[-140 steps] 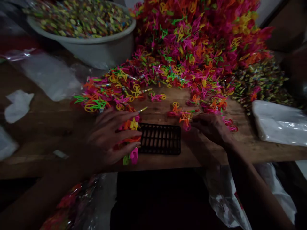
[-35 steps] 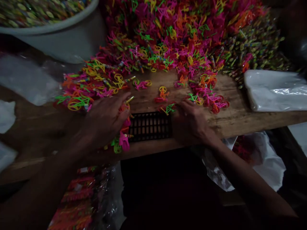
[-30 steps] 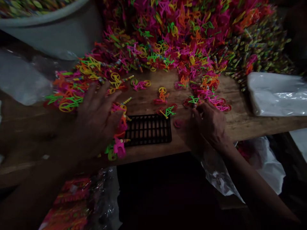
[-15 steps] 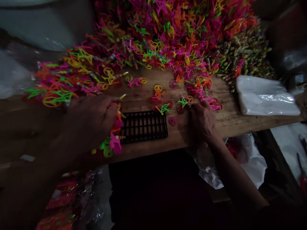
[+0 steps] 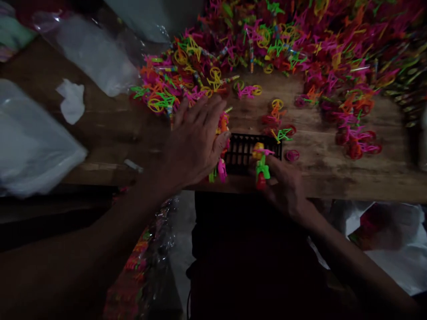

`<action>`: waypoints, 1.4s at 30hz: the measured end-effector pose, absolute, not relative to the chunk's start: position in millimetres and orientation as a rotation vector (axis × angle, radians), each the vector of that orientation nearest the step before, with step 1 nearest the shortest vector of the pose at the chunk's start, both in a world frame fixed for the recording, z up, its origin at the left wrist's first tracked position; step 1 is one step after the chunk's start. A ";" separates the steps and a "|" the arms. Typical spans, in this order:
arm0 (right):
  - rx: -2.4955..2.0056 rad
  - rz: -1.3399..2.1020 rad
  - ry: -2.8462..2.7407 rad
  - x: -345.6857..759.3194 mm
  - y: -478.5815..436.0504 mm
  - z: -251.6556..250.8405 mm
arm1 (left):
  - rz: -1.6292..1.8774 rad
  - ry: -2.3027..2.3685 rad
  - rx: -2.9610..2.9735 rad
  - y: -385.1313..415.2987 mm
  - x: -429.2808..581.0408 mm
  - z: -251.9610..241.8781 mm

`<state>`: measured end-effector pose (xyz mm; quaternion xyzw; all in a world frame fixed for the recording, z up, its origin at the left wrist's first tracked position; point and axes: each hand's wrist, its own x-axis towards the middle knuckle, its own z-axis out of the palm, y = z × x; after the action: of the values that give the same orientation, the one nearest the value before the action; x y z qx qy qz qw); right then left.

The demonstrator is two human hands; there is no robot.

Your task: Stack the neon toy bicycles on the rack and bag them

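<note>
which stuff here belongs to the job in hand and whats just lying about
Seemingly in use:
small multicoloured toy, held in the right hand
black rack
bright toys by the left hand
heap of plastic pieces

Apparently just lying about:
white scrap
white plastic
crinkled plastic

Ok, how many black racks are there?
1. The black rack lies by the table's near edge, between the left grip and the right grip, whose toy partly hides it. Others could be hidden under the toy heap.
</note>
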<state>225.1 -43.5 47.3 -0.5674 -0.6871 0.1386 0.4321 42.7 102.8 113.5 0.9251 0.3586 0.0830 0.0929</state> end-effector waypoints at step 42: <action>-1.628 0.220 -1.703 241.3 -24.9 40.3 | 0.359 0.733 2.973 103.9 39.7 99.4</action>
<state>241.3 -24.9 40.3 -0.6371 -0.6663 0.0861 0.3779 39.7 103.9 99.4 0.9639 0.2376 0.1163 0.0292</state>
